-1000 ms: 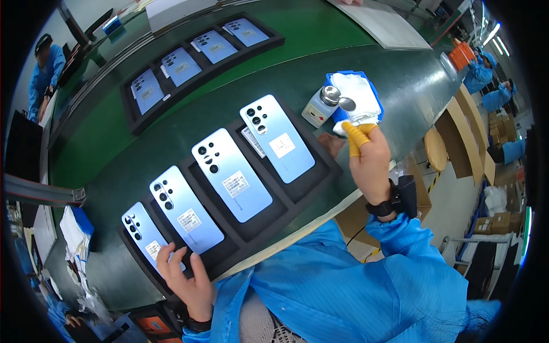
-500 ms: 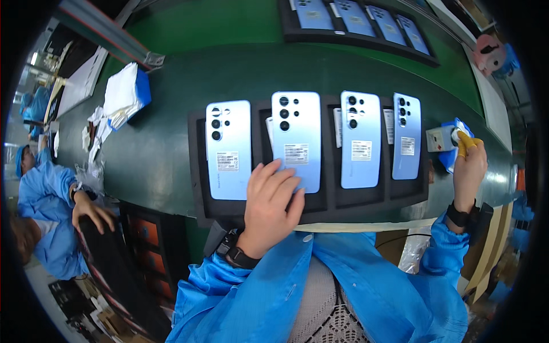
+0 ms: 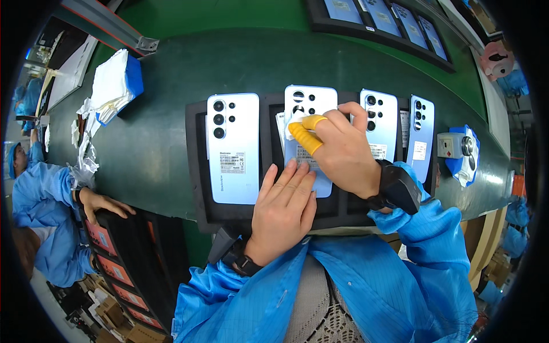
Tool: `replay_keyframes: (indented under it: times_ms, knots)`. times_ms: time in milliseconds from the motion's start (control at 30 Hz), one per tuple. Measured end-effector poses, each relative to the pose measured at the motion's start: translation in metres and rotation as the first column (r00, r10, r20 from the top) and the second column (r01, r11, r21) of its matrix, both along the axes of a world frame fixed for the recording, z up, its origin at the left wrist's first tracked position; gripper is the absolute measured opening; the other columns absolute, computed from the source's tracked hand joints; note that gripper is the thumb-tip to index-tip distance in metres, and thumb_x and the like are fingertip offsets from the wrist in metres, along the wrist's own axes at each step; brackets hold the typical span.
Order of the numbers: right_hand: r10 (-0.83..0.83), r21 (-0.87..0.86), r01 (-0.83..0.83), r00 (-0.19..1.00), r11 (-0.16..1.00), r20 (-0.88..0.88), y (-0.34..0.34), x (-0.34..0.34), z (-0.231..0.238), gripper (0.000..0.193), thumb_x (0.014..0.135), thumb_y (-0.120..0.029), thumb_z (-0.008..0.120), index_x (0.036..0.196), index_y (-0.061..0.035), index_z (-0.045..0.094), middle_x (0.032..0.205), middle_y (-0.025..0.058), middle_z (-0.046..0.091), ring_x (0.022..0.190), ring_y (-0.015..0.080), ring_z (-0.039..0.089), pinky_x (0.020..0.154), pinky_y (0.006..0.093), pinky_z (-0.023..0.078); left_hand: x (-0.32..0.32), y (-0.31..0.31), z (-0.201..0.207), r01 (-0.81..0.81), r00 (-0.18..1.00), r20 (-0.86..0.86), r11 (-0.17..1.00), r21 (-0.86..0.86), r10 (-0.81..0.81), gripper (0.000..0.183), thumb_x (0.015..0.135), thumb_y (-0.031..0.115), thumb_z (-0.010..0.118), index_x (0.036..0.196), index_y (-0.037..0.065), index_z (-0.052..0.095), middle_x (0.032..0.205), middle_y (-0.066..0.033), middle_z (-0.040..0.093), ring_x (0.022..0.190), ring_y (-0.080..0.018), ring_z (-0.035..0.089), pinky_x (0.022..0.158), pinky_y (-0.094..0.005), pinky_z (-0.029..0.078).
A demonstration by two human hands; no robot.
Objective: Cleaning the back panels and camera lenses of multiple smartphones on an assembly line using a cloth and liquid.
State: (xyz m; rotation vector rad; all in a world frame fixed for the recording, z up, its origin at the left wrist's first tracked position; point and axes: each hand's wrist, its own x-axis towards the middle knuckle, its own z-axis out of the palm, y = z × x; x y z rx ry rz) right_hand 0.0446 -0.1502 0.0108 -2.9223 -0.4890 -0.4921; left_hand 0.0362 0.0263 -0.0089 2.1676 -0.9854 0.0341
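Observation:
Several light-blue phones lie back side up in a black foam tray (image 3: 197,171). On the second phone from the left (image 3: 311,98), my left hand (image 3: 286,197) rests with its fingers stretched over the lower part. My right hand (image 3: 346,151) wears yellow finger covers and pinches a small white wipe (image 3: 296,119) against that phone, just below its camera lenses. The leftmost phone (image 3: 233,148) lies untouched beside it. To the right, my right forearm passes in front of the third phone (image 3: 380,108), and the rightmost phone (image 3: 422,123) lies beyond it.
At right stands a white dispenser bottle with a round metal top (image 3: 457,146) in a blue holder. A blue box of white wipes (image 3: 117,86) sits at left. Another phone tray (image 3: 389,31) lies at the back. A co-worker's hand (image 3: 103,203) touches stacked black trays (image 3: 123,251) at lower left.
My right hand has moved left from the dispenser bottle to the second phone, bringing the white wipe. My left hand stays on that phone. The co-worker's stack of trays has tilted into fuller view.

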Motion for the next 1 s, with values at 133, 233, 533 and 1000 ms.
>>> replay_keyframes:
  times_ms: [133, 233, 533, 1000]
  knots:
    - [-0.001, -0.013, 0.001, 1.0, 1.0, 0.011, -0.002, -0.005, 0.005, 0.019, 0.073, -0.009, 0.071, 0.091, -0.0044, 0.073, 0.095, 0.003, 0.064, 0.086, 0.0166, 0.055, 0.093, 0.0447, 0.028, 0.0, 0.0, 0.001, -0.011, 1.0, -0.018, 1.0, -0.002, 0.011, 0.029, 0.081, 0.007, 0.065, 0.109, 0.001, 0.065, 0.116, -0.0154, 0.066, 0.117, -0.0302, 0.059, 0.107, -0.0476, 0.034]
    - [-0.016, -0.074, 0.022, 0.996, 0.997, 0.082, -0.01, -0.008, 0.001, 0.012, 0.067, -0.012, 0.07, 0.076, -0.0054, 0.073, 0.088, -0.0004, 0.057, 0.088, 0.0166, 0.052, 0.093, 0.0476, 0.028, 0.0, 0.0, 0.002, -0.013, 0.999, -0.034, 1.0, 0.009, 0.013, 0.028, 0.081, 0.007, 0.065, 0.108, 0.001, 0.066, 0.116, -0.0152, 0.066, 0.117, -0.0302, 0.059, 0.107, -0.0475, 0.034]
    - [0.043, 0.001, -0.043, 0.998, 0.999, 0.041, -0.002, 0.005, -0.002, 0.019, 0.069, -0.009, 0.073, 0.088, -0.005, 0.074, 0.09, 0.0008, 0.063, 0.083, 0.0154, 0.057, 0.093, 0.0466, 0.027, 0.001, 0.0, 0.002, -0.025, 0.998, -0.058, 0.999, 0.038, 0.027, 0.027, 0.08, 0.005, 0.065, 0.107, 0.002, 0.067, 0.116, -0.0145, 0.066, 0.118, -0.0287, 0.058, 0.108, -0.0464, 0.033]
    - [0.006, -0.111, 0.004, 0.996, 0.994, 0.088, -0.031, 0.002, 0.006, 0.005, 0.067, -0.011, 0.069, 0.071, -0.0084, 0.071, 0.083, -0.0012, 0.054, 0.085, 0.016, 0.054, 0.096, 0.0482, 0.029, 0.0, 0.0, 0.003, -0.028, 0.999, -0.043, 0.998, 0.058, 0.031, 0.028, 0.08, 0.005, 0.065, 0.107, 0.002, 0.068, 0.115, -0.0141, 0.067, 0.118, -0.0282, 0.058, 0.108, -0.0463, 0.033]
